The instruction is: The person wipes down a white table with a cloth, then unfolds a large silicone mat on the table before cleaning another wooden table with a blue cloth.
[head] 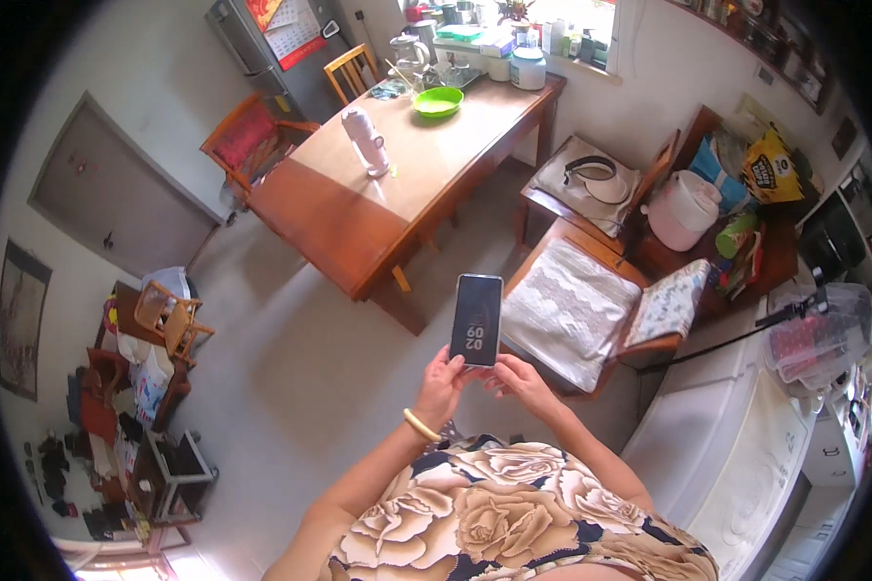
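A smartphone [477, 316] is held out in front of my body, its dark screen facing up with large digits showing upside down. My left hand [442, 383] grips its lower left corner, thumb on the front edge; a pale yellow bangle [422, 426] circles that wrist. At the lower right corner, my right hand [522, 385] pinches the phone with thumb and fingers, the other fingers curled below. The fingers behind the phone are hidden.
Ahead stands a wooden table [320, 225] with a pink bottle [365, 141] and a green bowl [438, 102]. To the right are a chair with a white lace cover [574, 312], a sun visor [604, 183] and a pink-and-white lidded pot [683, 210]. A small wooden chair [178, 323] is at left.
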Demonstrator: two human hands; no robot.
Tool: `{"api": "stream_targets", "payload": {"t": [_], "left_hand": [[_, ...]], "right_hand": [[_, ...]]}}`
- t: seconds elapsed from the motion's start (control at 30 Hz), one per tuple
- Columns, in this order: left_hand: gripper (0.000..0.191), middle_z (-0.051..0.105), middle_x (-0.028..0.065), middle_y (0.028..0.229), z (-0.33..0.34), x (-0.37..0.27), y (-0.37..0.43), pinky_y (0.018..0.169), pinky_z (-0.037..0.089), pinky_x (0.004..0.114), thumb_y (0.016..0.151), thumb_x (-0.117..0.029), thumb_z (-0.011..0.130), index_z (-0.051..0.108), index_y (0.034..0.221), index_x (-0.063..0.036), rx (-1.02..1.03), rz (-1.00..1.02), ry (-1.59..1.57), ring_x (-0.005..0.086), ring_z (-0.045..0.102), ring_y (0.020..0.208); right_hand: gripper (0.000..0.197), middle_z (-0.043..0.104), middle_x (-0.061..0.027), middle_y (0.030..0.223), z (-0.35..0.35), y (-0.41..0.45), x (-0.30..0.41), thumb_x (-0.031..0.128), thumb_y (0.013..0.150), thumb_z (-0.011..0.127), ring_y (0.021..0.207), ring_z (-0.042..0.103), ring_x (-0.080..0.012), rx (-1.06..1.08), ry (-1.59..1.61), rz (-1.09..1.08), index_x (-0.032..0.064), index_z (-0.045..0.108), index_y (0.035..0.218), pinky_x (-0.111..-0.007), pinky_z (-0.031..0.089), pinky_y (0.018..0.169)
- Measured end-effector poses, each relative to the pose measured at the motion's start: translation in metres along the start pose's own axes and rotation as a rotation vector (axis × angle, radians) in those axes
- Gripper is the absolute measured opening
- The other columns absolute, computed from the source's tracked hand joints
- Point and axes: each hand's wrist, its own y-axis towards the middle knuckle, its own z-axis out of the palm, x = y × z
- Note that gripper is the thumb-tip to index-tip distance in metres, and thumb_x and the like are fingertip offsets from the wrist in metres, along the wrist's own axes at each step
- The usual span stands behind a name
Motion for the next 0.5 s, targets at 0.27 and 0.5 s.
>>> {"api": "stream_targets", "payload": {"t": [0.27,0.5], "left_hand": [[0.031,0.057,0.0079,0.107,-0.039,-0.065,0.207,0.081,0.048,0.028,0.090,-0.006,0.042,0.044,0.120,-0.0005,0.142,-0.049,0.071,0.0151,0.057,0.092],[0.048,0.048,0.0026,0.122,-0.055,-0.141,0.335,0.076,0.042,0.023,0.090,-0.017,0.049,0.033,0.133,-0.0053,0.253,0.002,0.446,0.0093,0.050,0.100]], "right_hand": [[0.024,0.058,-0.0039,0.091,-0.007,0.194,0.043,0.022,0.091,0.050,0.081,0.057,-0.0108,-0.411,0.065,-0.234,0.0014,0.053,0.104,-0.024,0.047,0.061],[0.021,0.059,-0.0019,0.091,-0.033,0.323,0.122,0.020,0.090,0.050,0.081,0.055,-0.0097,-0.517,0.250,-0.342,0.0043,0.054,0.104,-0.024,0.045,0.068]]}}
